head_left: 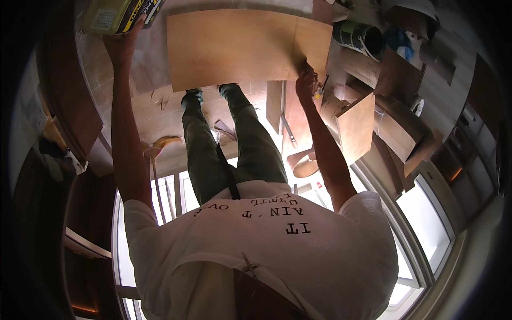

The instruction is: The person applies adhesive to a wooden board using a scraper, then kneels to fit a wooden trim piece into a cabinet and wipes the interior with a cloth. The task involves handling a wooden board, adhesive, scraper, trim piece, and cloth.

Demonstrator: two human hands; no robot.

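Observation:
A wide, light-brown wooden board lies in front of me, just beyond my feet. At the far left my left hand grips a yellowish plastic container with a dark label, its fingers against the side. My right hand is at the board's near right edge, fingers curled closed. What it holds is dark and too blurred to name. A dark shadow or smear stretches over the board from that hand.
A dark green bucket lies at the far right, with a blue plastic bag beyond it. Wood panels and a box-like piece crowd the right side. A broom lies left of my legs.

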